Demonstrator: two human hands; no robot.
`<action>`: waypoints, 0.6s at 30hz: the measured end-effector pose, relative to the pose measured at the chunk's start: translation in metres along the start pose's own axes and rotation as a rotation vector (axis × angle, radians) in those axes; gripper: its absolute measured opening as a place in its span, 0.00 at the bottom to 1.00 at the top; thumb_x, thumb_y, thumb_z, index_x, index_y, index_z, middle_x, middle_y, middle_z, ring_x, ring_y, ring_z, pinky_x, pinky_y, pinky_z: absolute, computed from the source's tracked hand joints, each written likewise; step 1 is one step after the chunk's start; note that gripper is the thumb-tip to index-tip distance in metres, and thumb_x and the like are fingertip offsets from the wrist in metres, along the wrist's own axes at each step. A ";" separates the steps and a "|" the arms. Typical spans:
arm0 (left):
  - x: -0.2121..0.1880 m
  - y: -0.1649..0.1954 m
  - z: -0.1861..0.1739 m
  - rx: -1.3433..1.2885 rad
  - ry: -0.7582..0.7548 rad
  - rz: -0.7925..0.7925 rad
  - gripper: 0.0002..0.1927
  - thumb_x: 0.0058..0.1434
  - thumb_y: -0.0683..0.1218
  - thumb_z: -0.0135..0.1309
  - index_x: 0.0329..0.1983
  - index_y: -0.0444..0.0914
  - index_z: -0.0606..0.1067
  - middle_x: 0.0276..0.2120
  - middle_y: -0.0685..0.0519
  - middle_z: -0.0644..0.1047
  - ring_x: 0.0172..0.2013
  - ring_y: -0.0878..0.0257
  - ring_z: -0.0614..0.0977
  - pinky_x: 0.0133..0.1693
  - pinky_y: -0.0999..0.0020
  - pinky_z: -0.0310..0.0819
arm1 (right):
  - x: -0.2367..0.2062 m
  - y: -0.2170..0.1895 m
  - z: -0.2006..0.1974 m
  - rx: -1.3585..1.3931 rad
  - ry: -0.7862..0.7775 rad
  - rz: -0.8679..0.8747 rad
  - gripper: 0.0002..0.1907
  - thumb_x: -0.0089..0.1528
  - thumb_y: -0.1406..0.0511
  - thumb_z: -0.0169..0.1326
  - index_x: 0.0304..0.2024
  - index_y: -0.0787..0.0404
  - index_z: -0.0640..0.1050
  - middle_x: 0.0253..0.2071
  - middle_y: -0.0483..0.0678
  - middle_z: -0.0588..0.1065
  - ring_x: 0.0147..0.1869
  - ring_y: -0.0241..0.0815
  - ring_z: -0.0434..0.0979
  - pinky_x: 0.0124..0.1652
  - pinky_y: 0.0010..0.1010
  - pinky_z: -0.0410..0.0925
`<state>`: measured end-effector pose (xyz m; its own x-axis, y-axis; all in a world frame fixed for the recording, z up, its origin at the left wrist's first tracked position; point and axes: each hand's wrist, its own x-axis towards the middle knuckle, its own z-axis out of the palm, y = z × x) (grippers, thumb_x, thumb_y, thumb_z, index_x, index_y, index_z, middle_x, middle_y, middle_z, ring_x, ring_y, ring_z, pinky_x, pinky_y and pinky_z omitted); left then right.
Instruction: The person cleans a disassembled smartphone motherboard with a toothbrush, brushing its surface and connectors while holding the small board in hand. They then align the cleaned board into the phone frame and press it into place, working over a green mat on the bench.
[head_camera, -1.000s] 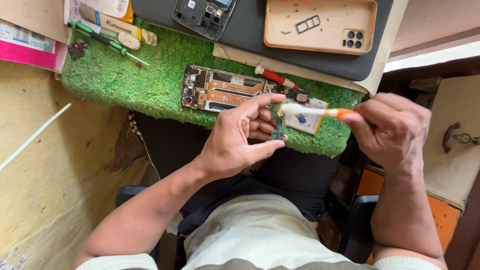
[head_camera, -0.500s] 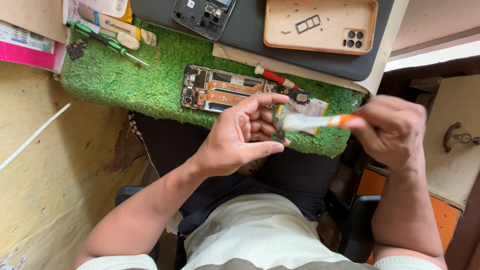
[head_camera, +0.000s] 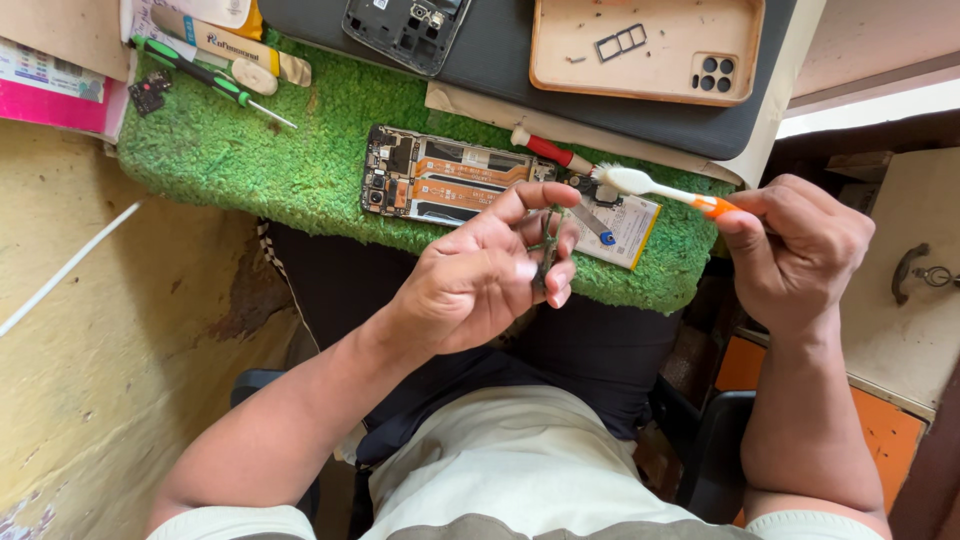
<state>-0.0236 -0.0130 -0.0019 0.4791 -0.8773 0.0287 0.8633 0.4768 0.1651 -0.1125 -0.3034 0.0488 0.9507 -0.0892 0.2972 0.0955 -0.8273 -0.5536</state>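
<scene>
Mid-cleaning — small dark part (head_camera: 546, 255) pinched in left hand (head_camera: 480, 280) above green mat (head_camera: 300, 170); white-and-orange toothbrush (head_camera: 650, 187) clenched in right hand (head_camera: 800, 250). Next, probably: bristles down onto part.

A small dark circuit board piece (head_camera: 547, 255) is held upright, edge-on, pinched above the green mat's near edge. A toothbrush (head_camera: 660, 188) with white head and orange handle is held nearly level, bristles just beside the piece.
</scene>
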 end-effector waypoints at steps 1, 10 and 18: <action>0.000 -0.001 0.001 -0.026 0.019 0.008 0.25 0.72 0.36 0.46 0.71 0.35 0.60 0.51 0.48 0.69 0.46 0.61 0.75 0.53 0.63 0.71 | 0.000 0.000 0.001 0.011 -0.003 0.007 0.16 0.72 0.59 0.60 0.40 0.68 0.81 0.26 0.48 0.70 0.25 0.35 0.69 0.28 0.25 0.60; -0.003 -0.005 0.008 -0.091 -0.030 0.034 0.14 0.79 0.39 0.45 0.65 0.36 0.63 0.43 0.50 0.68 0.42 0.62 0.75 0.48 0.65 0.70 | 0.002 -0.010 0.009 -0.225 -0.063 0.015 0.10 0.73 0.62 0.63 0.44 0.64 0.84 0.30 0.49 0.71 0.30 0.41 0.72 0.32 0.29 0.65; -0.004 -0.012 0.001 0.178 -0.019 0.181 0.12 0.77 0.37 0.49 0.61 0.38 0.65 0.45 0.49 0.72 0.47 0.63 0.76 0.55 0.67 0.71 | 0.024 -0.036 0.021 -0.349 -0.055 -0.109 0.10 0.68 0.66 0.64 0.48 0.65 0.81 0.40 0.53 0.78 0.42 0.50 0.77 0.41 0.37 0.71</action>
<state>-0.0357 -0.0155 -0.0025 0.6190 -0.7801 0.0914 0.7213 0.6106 0.3269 -0.0875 -0.2645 0.0596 0.9557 0.0320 0.2927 0.0998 -0.9705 -0.2196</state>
